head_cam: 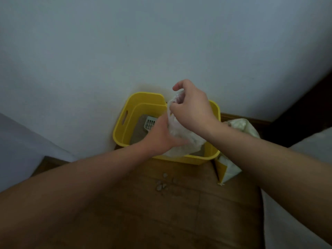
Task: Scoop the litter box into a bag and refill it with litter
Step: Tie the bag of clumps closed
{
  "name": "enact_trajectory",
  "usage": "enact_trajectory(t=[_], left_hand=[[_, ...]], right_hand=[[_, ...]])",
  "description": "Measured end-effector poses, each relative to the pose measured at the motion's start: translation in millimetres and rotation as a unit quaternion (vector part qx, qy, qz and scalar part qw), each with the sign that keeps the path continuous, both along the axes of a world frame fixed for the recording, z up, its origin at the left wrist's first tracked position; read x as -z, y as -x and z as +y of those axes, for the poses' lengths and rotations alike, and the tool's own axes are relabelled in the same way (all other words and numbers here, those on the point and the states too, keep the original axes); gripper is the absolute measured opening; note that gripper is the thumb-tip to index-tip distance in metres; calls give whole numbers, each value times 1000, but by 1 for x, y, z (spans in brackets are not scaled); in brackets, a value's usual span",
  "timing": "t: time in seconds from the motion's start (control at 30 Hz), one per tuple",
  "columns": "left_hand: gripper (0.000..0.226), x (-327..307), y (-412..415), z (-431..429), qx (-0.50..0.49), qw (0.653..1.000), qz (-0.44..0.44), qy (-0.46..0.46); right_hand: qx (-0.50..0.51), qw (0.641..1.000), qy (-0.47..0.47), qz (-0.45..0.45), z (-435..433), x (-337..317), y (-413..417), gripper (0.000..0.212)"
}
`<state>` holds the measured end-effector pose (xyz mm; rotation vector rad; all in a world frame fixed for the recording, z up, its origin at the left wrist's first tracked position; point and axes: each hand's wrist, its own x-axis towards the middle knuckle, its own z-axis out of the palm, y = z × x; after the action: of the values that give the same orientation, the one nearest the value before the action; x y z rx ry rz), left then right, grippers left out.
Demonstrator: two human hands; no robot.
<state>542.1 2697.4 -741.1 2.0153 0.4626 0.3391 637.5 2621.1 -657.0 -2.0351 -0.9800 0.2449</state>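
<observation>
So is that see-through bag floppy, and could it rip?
Probably very floppy: the plastic bag crumples and sags below where the right hand grips its top. It is likely light, since it looks like thin, see-through film. For the same reason, a hard tug might tear it.

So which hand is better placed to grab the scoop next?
Left, likely. The left hand touches the bag low down, just beside the scoop lying in the litter box. The right hand pinches the bag's top, holding it up, farther from the scoop.
</observation>
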Motion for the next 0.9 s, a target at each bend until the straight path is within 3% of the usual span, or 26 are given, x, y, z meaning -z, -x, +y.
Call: enact_trajectory(t=[0.23, 0.47, 0.6, 0.73, 0.9], left_hand=[[84, -73, -5, -13, -12, 999, 35, 16], [77, -199, -4, -57, -82, 987, 54, 126], [68, -282, -4, -73, -67, 988, 75, 114], [79, -368, -1, -82, -38, 993, 99, 61], [68, -471, 14, -99, -36, 992, 123, 10]], right_hand=[[17, 999, 16, 49, -21, -97, 5, 32], [57, 991, 29, 113, -61, -225, 11, 32], [71, 988, 32, 130, -83, -307, 17, 32], [74, 986, 25, 145, -100, -392, 19, 29], [68, 984, 31, 164, -119, -496, 28, 30]])
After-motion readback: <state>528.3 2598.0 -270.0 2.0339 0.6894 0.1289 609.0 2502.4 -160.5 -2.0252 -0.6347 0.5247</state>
